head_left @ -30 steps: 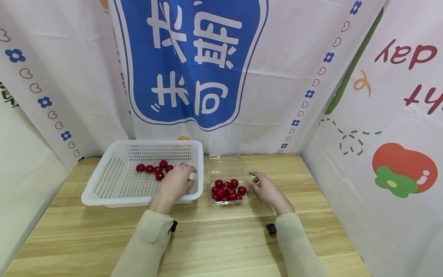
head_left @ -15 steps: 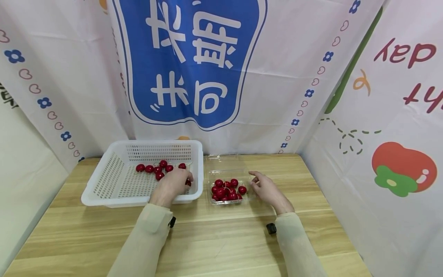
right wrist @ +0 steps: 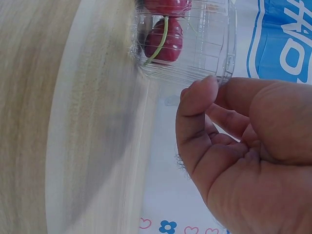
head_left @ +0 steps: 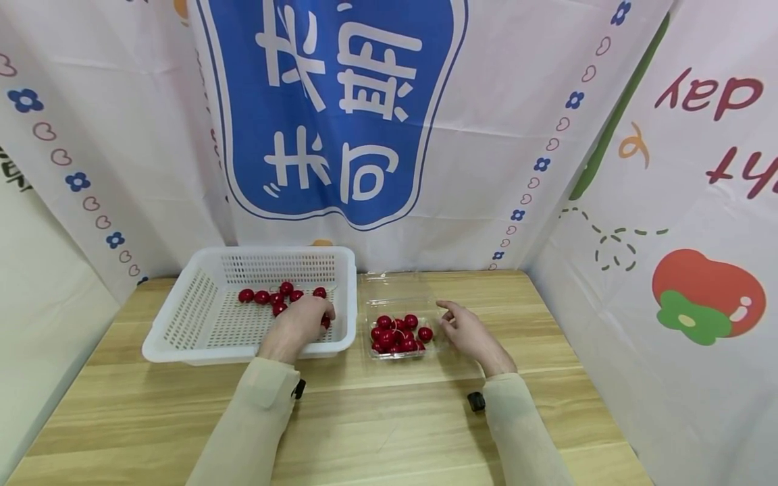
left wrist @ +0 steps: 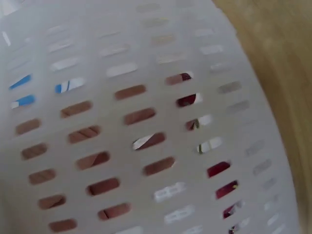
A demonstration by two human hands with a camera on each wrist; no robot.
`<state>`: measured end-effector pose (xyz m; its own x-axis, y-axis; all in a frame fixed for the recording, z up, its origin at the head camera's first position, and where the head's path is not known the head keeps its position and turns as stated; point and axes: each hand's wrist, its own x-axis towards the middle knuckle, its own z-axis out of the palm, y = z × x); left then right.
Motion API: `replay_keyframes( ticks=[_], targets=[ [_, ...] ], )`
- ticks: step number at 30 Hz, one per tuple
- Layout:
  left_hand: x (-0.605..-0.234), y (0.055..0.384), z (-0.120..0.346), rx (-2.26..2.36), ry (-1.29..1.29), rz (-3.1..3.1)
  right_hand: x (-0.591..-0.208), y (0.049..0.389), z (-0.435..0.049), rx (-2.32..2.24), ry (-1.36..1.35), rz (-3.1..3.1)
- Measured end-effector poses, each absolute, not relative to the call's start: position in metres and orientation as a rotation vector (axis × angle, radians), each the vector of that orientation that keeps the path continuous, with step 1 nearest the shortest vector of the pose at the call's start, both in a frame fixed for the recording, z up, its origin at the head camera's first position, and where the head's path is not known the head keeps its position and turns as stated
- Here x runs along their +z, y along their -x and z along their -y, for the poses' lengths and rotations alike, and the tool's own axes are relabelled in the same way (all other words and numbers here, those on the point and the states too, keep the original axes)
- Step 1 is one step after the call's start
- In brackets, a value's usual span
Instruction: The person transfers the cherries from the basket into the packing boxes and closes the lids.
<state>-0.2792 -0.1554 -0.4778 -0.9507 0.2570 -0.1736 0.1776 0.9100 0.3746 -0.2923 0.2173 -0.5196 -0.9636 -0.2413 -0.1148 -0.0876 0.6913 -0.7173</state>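
Note:
My left hand (head_left: 298,325) is inside the white slotted plastic basket (head_left: 182,354), near its right wall. Its curled fingers hold a cherry (head_left: 326,322), mostly hidden beneath them. In the left wrist view, the basket wall (left wrist: 117,151) blocks much of the scene; red cherry skin (left wrist: 226,189) shows through slots. To the right stands a clear plastic clamshell box (head_left: 377,309) with many cherries (head_left: 395,334) inside. My right hand (head_left: 473,337) pinches its right rim between thumb (right wrist: 199,97) and index finger, as the right wrist view shows.
More cherries (head_left: 262,297) with stems lie in the basket's middle and back. The clamshell's lid (head_left: 389,286) is folded back toward the printed cloth (head_left: 486,169). A wooden table (head_left: 365,432) carries everything, with cloth walls at the back and sides.
My left hand has drawn back and slightly left inside the basket, uncovering a cherry at the back right; the cherry under its fingers moved with it. The right hand and clamshell stayed put.

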Motion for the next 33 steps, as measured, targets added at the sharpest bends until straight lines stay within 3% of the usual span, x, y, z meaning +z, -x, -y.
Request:
replay_keyframes(
  ticks=[18, 33],
  targets=[
    [-0.444, 0.255, 0.143, 0.566, -0.544, -3.149, -0.52, 0.292, -0.218, -1.135, 0.262, -2.694],
    [-0.438, 0.242, 0.094, 0.644, -0.741, -3.224, -0.519, 0.292, -0.217, -1.137, 0.27, -2.686]
  ],
)
